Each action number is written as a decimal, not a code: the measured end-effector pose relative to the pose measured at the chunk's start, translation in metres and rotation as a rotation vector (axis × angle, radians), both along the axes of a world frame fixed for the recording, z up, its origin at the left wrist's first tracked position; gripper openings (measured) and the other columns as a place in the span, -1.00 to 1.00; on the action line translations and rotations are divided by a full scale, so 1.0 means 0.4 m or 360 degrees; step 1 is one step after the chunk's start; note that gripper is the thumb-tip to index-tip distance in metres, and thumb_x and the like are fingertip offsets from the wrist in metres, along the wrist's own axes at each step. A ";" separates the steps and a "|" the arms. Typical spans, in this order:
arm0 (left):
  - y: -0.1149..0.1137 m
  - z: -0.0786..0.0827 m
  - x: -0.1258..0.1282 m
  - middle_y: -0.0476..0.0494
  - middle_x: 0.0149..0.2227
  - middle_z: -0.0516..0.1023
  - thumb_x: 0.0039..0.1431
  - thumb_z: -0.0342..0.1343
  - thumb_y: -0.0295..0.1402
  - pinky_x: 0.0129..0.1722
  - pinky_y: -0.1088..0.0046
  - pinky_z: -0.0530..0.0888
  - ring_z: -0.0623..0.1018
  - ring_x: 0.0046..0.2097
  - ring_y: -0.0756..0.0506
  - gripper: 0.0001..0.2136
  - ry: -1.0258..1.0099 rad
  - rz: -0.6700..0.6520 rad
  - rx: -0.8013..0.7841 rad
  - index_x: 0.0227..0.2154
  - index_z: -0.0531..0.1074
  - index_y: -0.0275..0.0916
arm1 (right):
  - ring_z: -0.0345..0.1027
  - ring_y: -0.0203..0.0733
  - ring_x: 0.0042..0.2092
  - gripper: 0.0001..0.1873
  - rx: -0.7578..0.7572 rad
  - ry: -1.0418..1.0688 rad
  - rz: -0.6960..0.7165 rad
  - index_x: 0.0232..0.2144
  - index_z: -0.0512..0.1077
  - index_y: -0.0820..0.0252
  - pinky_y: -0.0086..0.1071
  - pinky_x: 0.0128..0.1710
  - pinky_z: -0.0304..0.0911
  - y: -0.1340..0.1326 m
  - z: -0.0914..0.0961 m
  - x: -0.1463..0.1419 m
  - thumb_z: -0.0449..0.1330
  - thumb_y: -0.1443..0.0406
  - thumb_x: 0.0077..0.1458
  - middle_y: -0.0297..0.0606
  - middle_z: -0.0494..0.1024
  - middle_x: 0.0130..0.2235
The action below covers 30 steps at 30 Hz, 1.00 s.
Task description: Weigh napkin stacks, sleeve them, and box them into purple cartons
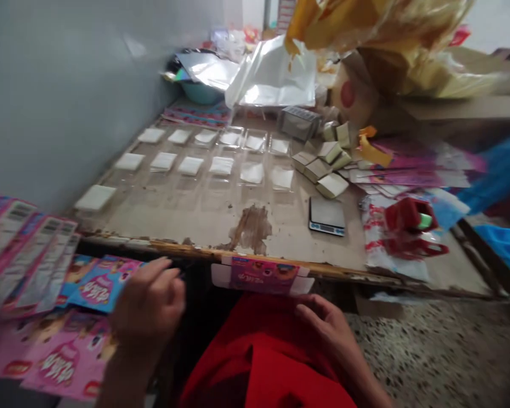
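A flat pink printed carton (261,277) lies at the near edge of the worn table (187,218), just above my red-clad lap. My right hand (325,323) rests below it with its fingers curled, close to the carton's lower right flap; whether it touches is blurred. My left hand (148,306) hovers over a spread of pink and blue flat cartons (91,286) at the lower left, fingers bent and apart with nothing visibly in them.
Rows of clear trays with white squares (221,164) cover the table's left half. A small digital scale (327,215), folded cream boxes (323,164), a red tape dispenser (408,226), pink sheets and plastic bags (272,73) crowd the right and back. Grey wall stands left.
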State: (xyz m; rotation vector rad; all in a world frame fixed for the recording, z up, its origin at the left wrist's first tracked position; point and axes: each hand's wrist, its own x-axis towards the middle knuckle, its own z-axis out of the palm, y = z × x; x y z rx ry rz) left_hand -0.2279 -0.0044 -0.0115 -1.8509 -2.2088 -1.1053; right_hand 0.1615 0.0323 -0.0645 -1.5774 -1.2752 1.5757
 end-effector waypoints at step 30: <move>0.545 0.253 0.272 -0.04 -0.30 0.61 0.30 0.06 -0.34 -0.22 0.40 0.38 0.54 -0.27 -0.13 -0.79 0.0681 -0.1519 -0.0785 -0.17 0.61 -0.04 | 0.54 0.04 -0.08 -0.76 0.0663 0.0333 0.0003 -0.24 0.65 0.07 -0.17 -0.02 0.41 0.322 0.071 -0.205 0.33 0.11 0.11 -0.26 0.69 -0.19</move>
